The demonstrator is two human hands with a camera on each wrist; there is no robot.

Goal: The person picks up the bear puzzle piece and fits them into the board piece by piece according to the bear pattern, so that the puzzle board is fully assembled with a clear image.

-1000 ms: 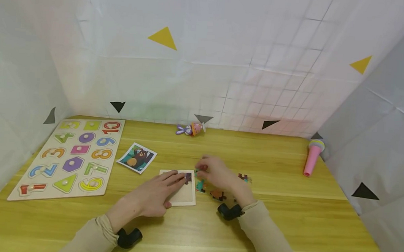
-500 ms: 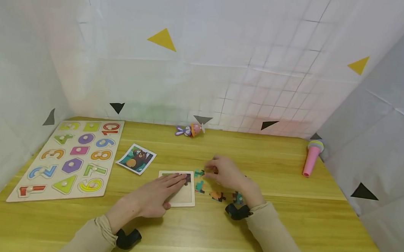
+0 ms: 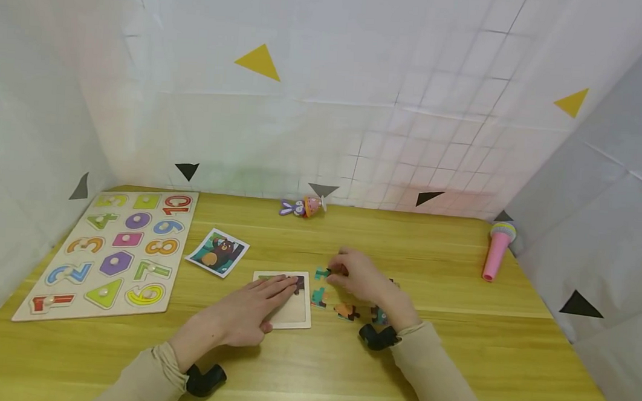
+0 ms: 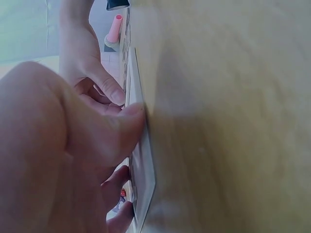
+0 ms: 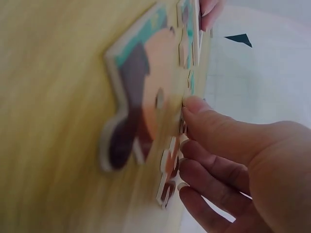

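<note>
My left hand (image 3: pixel 241 313) lies with fairly straight fingers on a small square puzzle tray (image 3: pixel 297 313), its fingertips over a dark piece (image 3: pixel 299 284) in the upper right corner. More of the tray's upper part is hidden under the fingers. Right of the tray, my right hand (image 3: pixel 357 278) pinches a teal puzzle piece (image 3: pixel 321 274) with a dark tip, low over the table. Nearby lie another teal piece (image 3: pixel 318 296), an orange-and-brown piece (image 3: pixel 345 311) and a dark teal piece (image 3: pixel 379 315). A large orange-and-brown piece (image 5: pixel 155 73) fills the right wrist view's foreground.
A bear picture card (image 3: pixel 219 253) lies behind the tray to the left. Farther left is a number-and-shape peg board (image 3: pixel 113 232). A small rabbit toy (image 3: pixel 302 207) lies by the back wall, and a pink toy microphone (image 3: pixel 496 252) at the far right.
My right hand has drawn back to the right, away from the tray, and the teal piece at its fingertips has shifted slightly right. The left hand stays in place on the tray.
</note>
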